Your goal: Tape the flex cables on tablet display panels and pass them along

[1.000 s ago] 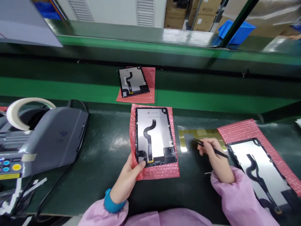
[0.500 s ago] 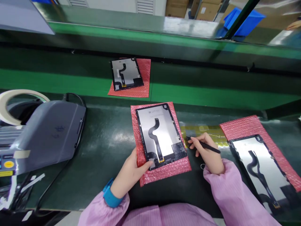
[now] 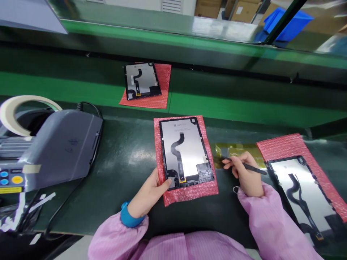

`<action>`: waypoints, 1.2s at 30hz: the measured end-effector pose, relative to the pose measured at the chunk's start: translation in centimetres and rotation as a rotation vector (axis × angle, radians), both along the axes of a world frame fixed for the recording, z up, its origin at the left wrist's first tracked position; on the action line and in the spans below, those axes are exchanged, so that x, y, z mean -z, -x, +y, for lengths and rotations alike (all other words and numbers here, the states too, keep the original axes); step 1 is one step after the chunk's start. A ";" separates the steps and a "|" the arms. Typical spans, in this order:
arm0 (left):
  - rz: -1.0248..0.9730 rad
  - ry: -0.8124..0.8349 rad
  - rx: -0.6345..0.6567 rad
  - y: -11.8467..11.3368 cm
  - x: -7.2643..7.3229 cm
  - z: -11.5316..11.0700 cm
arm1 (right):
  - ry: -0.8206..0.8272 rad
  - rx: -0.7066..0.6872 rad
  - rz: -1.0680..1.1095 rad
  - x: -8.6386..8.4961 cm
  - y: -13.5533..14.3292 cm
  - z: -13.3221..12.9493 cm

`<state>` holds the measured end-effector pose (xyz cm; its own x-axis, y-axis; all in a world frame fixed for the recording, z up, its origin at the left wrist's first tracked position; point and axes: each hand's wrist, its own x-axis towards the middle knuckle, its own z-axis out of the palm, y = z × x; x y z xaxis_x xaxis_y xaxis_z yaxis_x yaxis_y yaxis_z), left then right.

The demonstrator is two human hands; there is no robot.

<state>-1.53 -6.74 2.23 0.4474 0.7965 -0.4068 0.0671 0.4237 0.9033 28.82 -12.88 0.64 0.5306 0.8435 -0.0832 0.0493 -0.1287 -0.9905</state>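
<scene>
My left hand (image 3: 150, 193) grips the lower left corner of a tablet screen (image 3: 187, 151), thumb on top, together with the red bubble-wrap bag (image 3: 189, 196) beneath it. The screen lies back side up, with a dark curved flex cable (image 3: 176, 153) across its silver panel. Black tweezers (image 3: 253, 168) are pinched in my right hand (image 3: 245, 177), just right of the screen. Their tip is over a sheet of yellowish, see-through tape pieces (image 3: 230, 150) on the bench; I cannot tell whether it holds one.
A second screen (image 3: 303, 195) on red bubble wrap lies at the right, partly behind my right sleeve. Another screen (image 3: 145, 81) rests on the back ledge (image 3: 230, 108). The grey tape dispenser (image 3: 65, 144) with its cable occupies the left. Behind stands a blue bin (image 3: 291, 23).
The screen and its bag have turned slightly more upright in my left hand. My right hand with the tweezers has shifted a little to the right over the tape sheet. The view has shifted slightly.
</scene>
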 end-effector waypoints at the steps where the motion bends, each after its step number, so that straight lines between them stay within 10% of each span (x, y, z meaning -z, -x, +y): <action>1: 0.081 -0.065 0.001 0.2 -0.2 -0.2 | -0.025 0.015 0.021 0.0 -0.1 -0.1; 8: 0.862 -0.677 -0.008 3.3 -1.9 -1.4 | -0.094 0.043 0.132 -0.1 -0.3 -0.3; 14: 0.650 -1.193 0.222 3.2 -1.7 -1.8 | -0.056 -0.015 0.038 -0.3 0.0 -0.3; 21: 0.476 -1.141 0.489 1.6 0.6 -3.6 | -0.037 -0.070 0.086 -1.0 2.8 -1.3; 28: 0.453 -1.050 0.506 2.1 1.8 -4.6 | 0.035 -0.187 0.065 -0.9 9.5 -3.7; 36: 0.555 -1.215 0.551 1.7 1.2 -3.2 | 0.032 -0.125 0.086 -0.9 9.9 -3.0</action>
<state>-3.23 -9.92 0.99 0.8182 0.5511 0.1638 0.4205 -0.7678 0.4833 18.91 -15.88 1.52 0.4111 0.8989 -0.1516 -0.0181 -0.1582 -0.9872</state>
